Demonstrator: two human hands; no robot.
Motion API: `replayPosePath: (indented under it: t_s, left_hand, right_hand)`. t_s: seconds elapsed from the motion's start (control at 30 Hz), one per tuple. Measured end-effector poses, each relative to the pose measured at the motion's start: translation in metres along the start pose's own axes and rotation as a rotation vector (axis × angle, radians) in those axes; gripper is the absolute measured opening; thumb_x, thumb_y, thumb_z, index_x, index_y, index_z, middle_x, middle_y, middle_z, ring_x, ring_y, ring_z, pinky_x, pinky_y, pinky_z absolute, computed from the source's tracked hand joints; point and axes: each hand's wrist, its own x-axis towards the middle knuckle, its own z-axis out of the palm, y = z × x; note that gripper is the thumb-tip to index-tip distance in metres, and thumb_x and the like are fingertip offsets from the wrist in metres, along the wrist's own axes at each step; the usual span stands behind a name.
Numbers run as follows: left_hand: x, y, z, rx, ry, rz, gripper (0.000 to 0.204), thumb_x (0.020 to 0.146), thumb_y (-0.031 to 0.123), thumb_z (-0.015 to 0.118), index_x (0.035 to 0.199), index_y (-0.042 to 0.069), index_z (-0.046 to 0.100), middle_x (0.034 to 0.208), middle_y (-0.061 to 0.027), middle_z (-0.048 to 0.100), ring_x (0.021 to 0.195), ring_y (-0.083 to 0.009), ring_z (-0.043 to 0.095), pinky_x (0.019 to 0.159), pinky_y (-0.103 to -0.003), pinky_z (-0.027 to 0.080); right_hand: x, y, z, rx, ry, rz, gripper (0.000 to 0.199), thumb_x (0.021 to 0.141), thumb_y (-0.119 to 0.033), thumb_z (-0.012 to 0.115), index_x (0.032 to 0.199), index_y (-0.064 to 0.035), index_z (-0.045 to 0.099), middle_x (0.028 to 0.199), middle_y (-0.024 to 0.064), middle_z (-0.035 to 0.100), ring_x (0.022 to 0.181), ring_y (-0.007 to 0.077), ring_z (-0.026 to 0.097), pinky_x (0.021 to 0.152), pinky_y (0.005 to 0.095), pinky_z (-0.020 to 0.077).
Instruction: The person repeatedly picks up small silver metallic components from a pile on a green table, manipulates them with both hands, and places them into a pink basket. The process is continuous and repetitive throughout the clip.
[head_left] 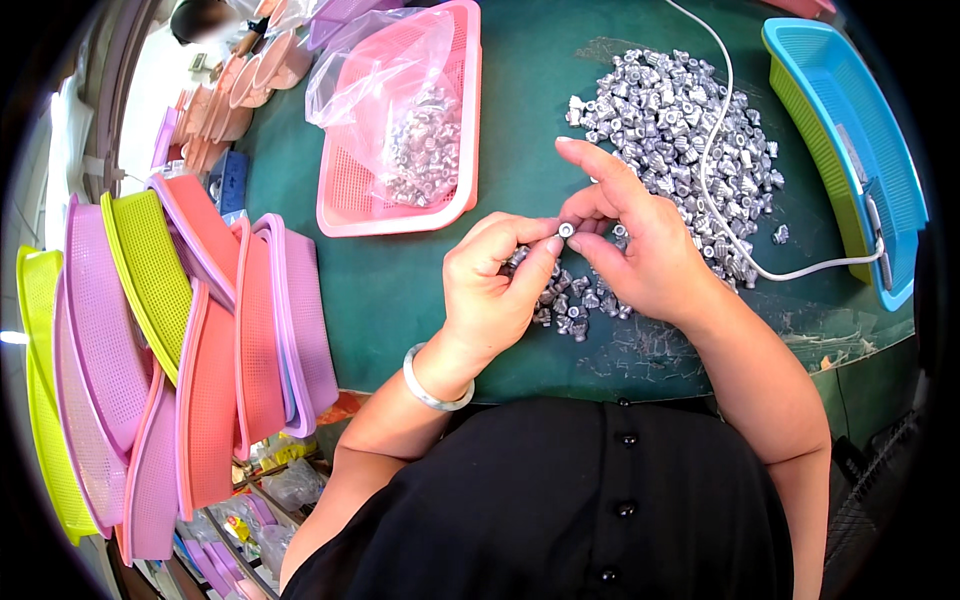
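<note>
1. Left hand (490, 290) pinches a round-ended grey piece (566, 230) over the green table (540, 100).
2. Right hand (645, 240): forefinger raised, thumb and bent finger close beside; grip unclear.
3. Ridged, metallic-looking pieces (680, 130) heap beyond.

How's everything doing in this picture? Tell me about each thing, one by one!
Left hand: pinching a small metal piece
Right hand: at the same piece, one finger raised
Pink basket: upright, holding a bag
Clear bag: metal pieces inside
Big heap: loose metal pieces, spread out
White cord: draped across the heap
Blue basket: upright
Bracelet: worn, left wrist
</note>
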Motion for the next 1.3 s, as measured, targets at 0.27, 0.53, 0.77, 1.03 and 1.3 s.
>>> replayPosePath:
  t_s: [0.27,0.53,0.77,1.03,1.3]
  left_hand:
    - [0.005,0.008,-0.002,-0.387,0.018,-0.586,0.008,0.084,0.01,0.058,0.082,0.002,0.061,0.069,-0.0022,0.057,0.056,-0.0075,0.05,0.049,-0.018,0.037]
    - [0.008,0.011,-0.008,-0.649,-0.031,-0.795,0.011,0.085,0.015,0.057,0.083,0.004,0.059,0.067,-0.0012,0.055,0.051,-0.0049,0.047,0.043,-0.015,0.036]
    - [0.01,0.004,-0.01,-0.9,-0.085,-0.836,0.01,0.084,0.012,0.052,0.078,0.004,0.054,0.08,-0.0105,0.058,0.062,-0.0157,0.055,0.045,-0.022,0.042]
    - [0.006,-0.009,-0.017,-1.329,-0.042,-0.762,0.003,0.078,0.004,0.048,0.079,0.002,0.05,0.091,-0.0183,0.057,0.072,-0.0244,0.06,0.055,-0.028,0.051]
    - [0.009,-0.002,-0.017,-1.211,-0.096,-0.887,0.012,0.081,0.006,0.056,0.092,0.004,0.053,0.076,-0.0073,0.055,0.062,-0.0151,0.054,0.046,-0.021,0.039]
  right_hand:
    - [0.0,-0.002,-0.003,0.037,-0.026,0.034,0.067,0.072,0.008,0.057,0.132,-0.0086,0.033,0.074,0.0086,0.06,0.062,0.0183,0.058,0.058,0.0281,0.0472]
    - [0.0,-0.003,-0.004,0.005,-0.048,0.058,0.064,0.073,0.007,0.056,0.132,-0.0086,0.034,0.072,0.0073,0.06,0.058,0.0172,0.057,0.057,0.0272,0.0464]
    - [0.0,-0.002,-0.003,0.016,-0.04,0.002,0.058,0.074,0.007,0.052,0.129,-0.0075,0.038,0.072,0.0076,0.06,0.06,0.0216,0.058,0.059,0.0308,0.0462]
    - [0.004,-0.01,-0.018,-0.563,-0.333,-0.116,0.043,0.066,0.003,0.057,0.108,-0.0066,0.056,0.077,0.0043,0.059,0.088,0.024,0.051,0.08,0.0371,0.0329]
    - [-0.001,-0.012,-0.017,-0.594,-0.389,-0.094,0.048,0.063,0.005,0.058,0.109,-0.007,0.054,0.078,0.0051,0.057,0.083,0.0241,0.051,0.081,0.0357,0.0332]
